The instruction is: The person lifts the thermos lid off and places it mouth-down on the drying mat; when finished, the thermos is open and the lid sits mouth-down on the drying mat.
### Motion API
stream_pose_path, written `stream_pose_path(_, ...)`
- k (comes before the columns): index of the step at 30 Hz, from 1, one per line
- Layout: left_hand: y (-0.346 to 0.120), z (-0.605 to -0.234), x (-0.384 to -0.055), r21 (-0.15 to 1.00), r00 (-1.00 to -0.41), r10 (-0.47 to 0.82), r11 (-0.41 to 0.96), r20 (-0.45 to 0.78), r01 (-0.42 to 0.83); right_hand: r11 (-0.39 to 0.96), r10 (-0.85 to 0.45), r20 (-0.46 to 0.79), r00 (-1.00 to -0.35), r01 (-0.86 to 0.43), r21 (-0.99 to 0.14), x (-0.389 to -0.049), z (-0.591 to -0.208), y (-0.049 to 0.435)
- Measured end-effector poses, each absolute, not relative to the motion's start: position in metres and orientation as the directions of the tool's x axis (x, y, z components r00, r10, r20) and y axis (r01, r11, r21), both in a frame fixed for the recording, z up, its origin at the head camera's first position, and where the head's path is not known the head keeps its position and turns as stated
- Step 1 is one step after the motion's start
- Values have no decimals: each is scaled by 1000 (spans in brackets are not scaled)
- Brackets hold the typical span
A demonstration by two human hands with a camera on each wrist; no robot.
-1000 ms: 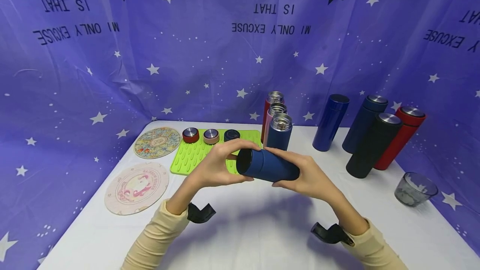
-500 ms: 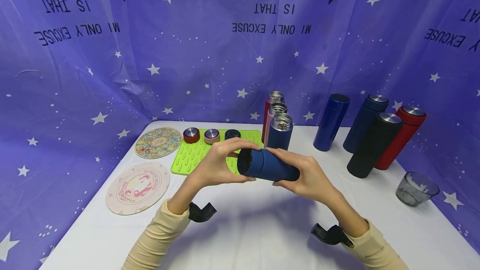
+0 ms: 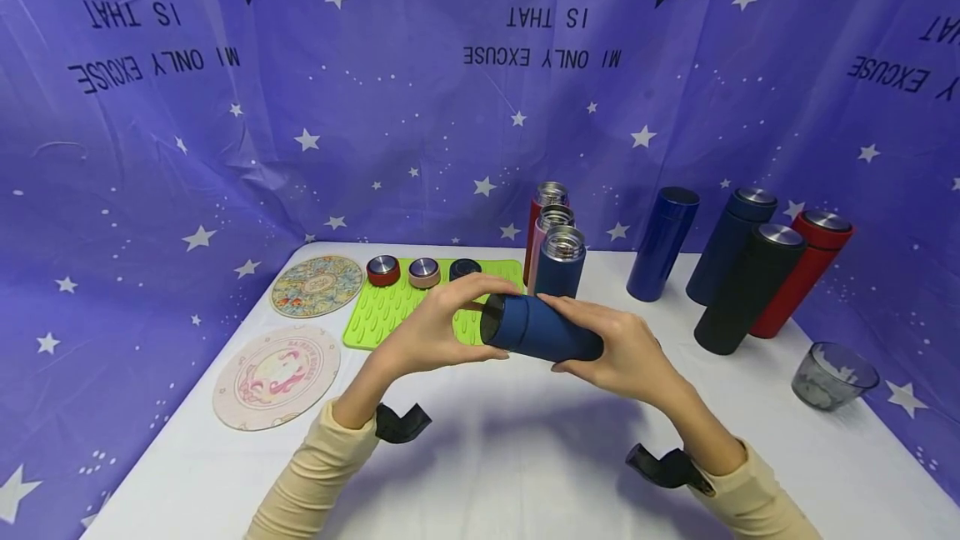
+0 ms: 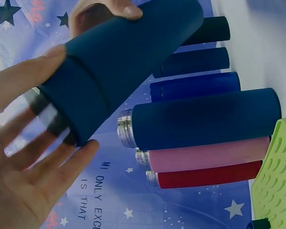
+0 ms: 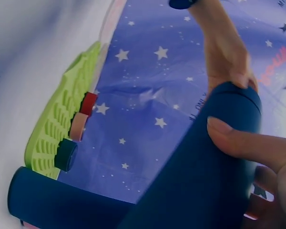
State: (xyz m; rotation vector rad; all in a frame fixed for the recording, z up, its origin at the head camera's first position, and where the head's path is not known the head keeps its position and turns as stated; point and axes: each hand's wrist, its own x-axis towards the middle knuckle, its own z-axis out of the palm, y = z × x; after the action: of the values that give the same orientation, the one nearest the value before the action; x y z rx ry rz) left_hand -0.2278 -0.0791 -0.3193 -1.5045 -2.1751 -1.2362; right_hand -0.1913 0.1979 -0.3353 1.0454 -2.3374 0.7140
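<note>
A dark blue thermos bottle (image 3: 558, 333) is held tilted above the table, its capped end toward the left. My left hand (image 3: 429, 330) grips the cap (image 4: 76, 98), thumb on one side and fingers on the other. Farther down the body, my right hand (image 3: 628, 352) holds the bottle between thumb and fingers. A narrow seam parts cap from body in the left wrist view. Just behind stand three uncapped bottles: blue (image 3: 560, 267), pink (image 4: 209, 153) and red (image 4: 209, 174), with bare steel necks.
On a green mat (image 3: 382, 315) sit a red cap (image 3: 382, 272), a pink cap (image 3: 423, 273) and a dark cap (image 3: 465, 269). Two round mats (image 3: 277, 377) lie at left. Several capped bottles (image 3: 750, 290) and a glass cup (image 3: 834, 377) stand at right.
My right hand and the bottle have shifted slightly right. My left hand keeps nearly the same place at the cap. The other things have not moved.
</note>
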Motion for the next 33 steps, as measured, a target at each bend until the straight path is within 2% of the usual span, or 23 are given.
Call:
stream_pose_path(3,-80,-318,-228,484,-392,691,70,607,872,544,-539,571,-620,-773,-326,-192,-334,202)
stream_pose_path(7,-80,-318,-228,486,-390,679,57,622,872,533,-541,569,-619,-776,-337,-191,-333,202)
stream_pose_path(10,-80,-319,-227,516,-435,643,71,631,854,550,-531,606,-593,-785,-286,-190,-334,199)
stream_pose_path(16,-77,-321,-225,637,-590,562,139,579,758,646,-500,662,-558,-749,-143,-186,-334,194)
stream_pose_path(18,-77,-322,-225,644,-605,570,163,557,747,655,-501,661,-559,-744,-132,-186,-334,194)
stream_pose_path(20,-77,-322,-226,626,-582,598,165,551,762,644,-510,650,-563,-751,-145,-187,-334,195)
stream_pose_path(25,-79,-321,-228,534,-453,684,109,572,839,574,-539,594,-596,-777,-258,-190,-333,199)
stream_pose_path(27,-79,-320,-228,514,-422,699,91,577,853,554,-544,571,-615,-774,-305,-191,-333,200)
stream_pose_path(30,-79,-320,-228,515,-417,697,80,583,854,542,-543,557,-629,-769,-339,-191,-334,201)
stream_pose_path(33,-78,-321,-228,528,-438,677,85,591,845,553,-537,580,-613,-775,-306,-192,-335,200)
